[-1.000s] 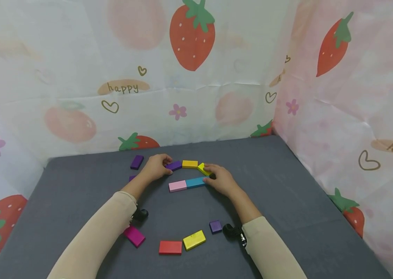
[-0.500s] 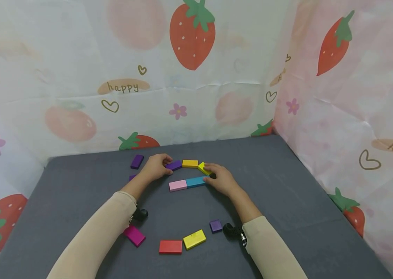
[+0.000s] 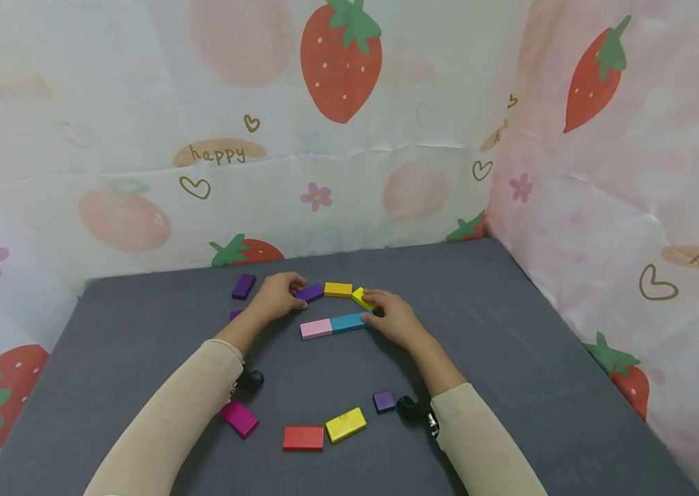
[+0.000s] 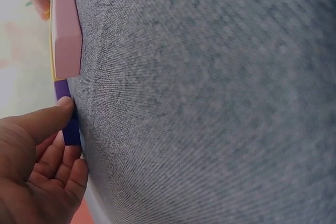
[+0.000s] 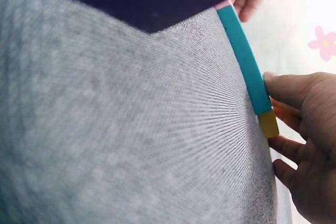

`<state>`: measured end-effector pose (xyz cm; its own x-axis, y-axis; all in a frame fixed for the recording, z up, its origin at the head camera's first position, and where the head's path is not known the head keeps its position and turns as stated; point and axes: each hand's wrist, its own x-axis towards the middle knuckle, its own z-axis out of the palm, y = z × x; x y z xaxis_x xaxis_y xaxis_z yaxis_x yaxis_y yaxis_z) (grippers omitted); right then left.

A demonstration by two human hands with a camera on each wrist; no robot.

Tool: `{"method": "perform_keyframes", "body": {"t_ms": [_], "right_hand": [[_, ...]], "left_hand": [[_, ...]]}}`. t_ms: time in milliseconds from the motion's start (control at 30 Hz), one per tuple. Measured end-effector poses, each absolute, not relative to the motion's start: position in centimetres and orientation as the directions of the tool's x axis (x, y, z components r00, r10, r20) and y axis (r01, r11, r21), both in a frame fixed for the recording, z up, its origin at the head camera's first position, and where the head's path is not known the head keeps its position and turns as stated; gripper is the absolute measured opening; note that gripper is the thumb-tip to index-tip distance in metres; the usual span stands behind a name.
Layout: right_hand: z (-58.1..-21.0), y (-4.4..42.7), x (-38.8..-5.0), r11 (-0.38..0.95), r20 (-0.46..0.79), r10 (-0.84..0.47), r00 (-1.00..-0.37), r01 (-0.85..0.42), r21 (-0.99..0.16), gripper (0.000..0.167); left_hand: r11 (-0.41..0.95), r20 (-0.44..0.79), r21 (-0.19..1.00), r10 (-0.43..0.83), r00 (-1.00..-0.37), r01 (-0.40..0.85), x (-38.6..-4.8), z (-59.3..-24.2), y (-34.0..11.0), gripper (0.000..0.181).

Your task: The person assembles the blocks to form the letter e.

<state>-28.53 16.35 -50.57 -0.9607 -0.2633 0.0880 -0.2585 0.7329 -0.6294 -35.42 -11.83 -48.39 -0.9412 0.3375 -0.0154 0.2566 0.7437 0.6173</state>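
On the grey cloth, a purple block [image 3: 310, 293], an orange-yellow block [image 3: 338, 290] and a yellow block [image 3: 361, 298] form a shallow arch. My left hand [image 3: 277, 297] pinches the purple block's left end; in the left wrist view the thumb of that hand [image 4: 39, 156] lies on the purple block [image 4: 71, 129]. My right hand [image 3: 395, 318] curls its fingers round the yellow block's right end, its thumb by the blue block [image 3: 348, 322]. A pink block [image 3: 316, 329] touches the blue one. In the right wrist view, a yellow end [image 5: 268, 124] shows beside the hand [image 5: 310, 135].
Nearer me lie a magenta block [image 3: 240, 419], a red block [image 3: 303, 438], a yellow block [image 3: 346, 425] and a small purple block [image 3: 383, 401]. Another purple block [image 3: 243, 286] lies at the back left, with one partly hidden behind my left forearm. Printed cloth walls stand behind and beside.
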Motion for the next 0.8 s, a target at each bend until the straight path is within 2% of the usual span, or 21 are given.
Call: {"method": "perform_keyframes", "body": {"t_ms": [567, 800], "right_hand": [[-50.2, 16.3, -28.5, 0.735, 0.074, -0.259, -0.963, -0.247, -0.632, 0.051], [-50.2, 16.4, -28.4, 0.728, 0.075, -0.265, -0.961, -0.251, -0.638, 0.052]], "left_hand": [[0.743, -0.034, 0.623, 0.336, -0.941, 0.243, -35.7, -48.2, -12.2, 0.050], [0.719, -0.013, 0.649, 0.339, -0.941, 0.250, -35.3, -46.6, -14.0, 0.052]]}}
